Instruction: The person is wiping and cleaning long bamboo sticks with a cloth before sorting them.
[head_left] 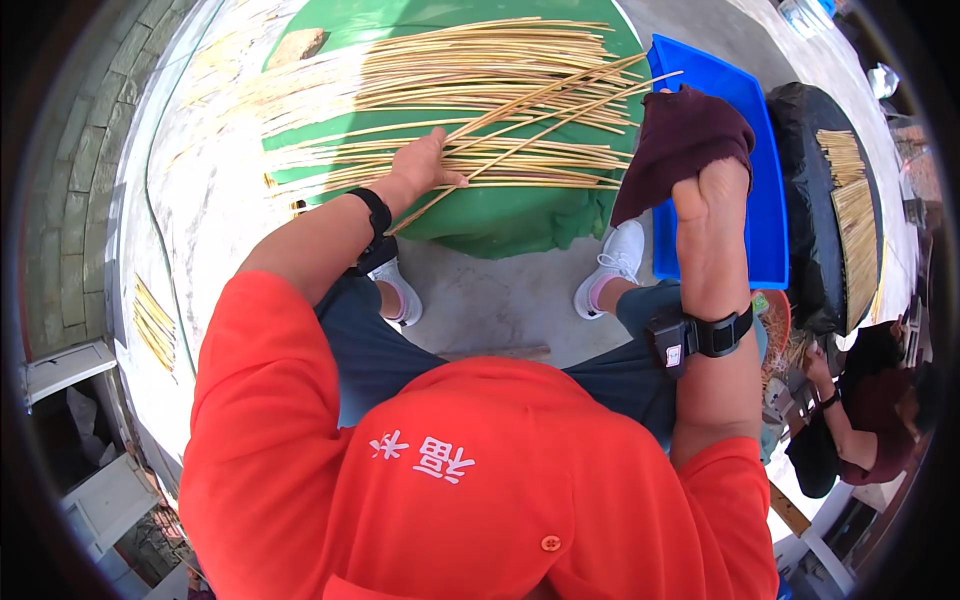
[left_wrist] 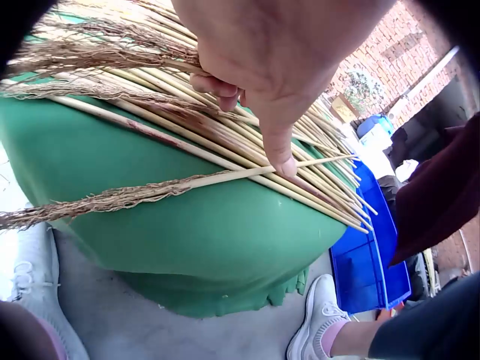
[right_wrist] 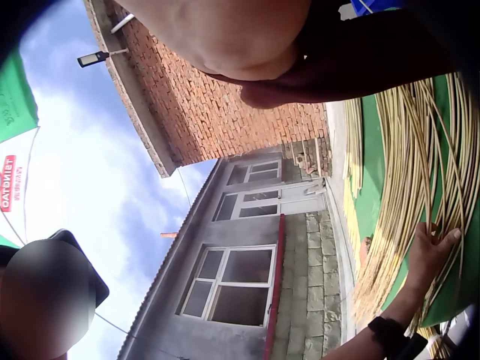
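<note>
Long pale stalks lie across a green-covered surface; some have brushy ends. Over the nearer stalks is the left hand, its fingers curled at several of them and its thumb against a slanting stalk in the left wrist view. The right hand holds a dark red cloth, which hides most of its fingers. Two crossing groups of stalks reach up and right, their tips close to the cloth. Whether the cloth touches them, I cannot tell.
A blue tray stands at the right, beside a black-covered surface bearing more stalks. A stone-like lump lies at the far left of the green cover. Another person's arm shows at the lower right.
</note>
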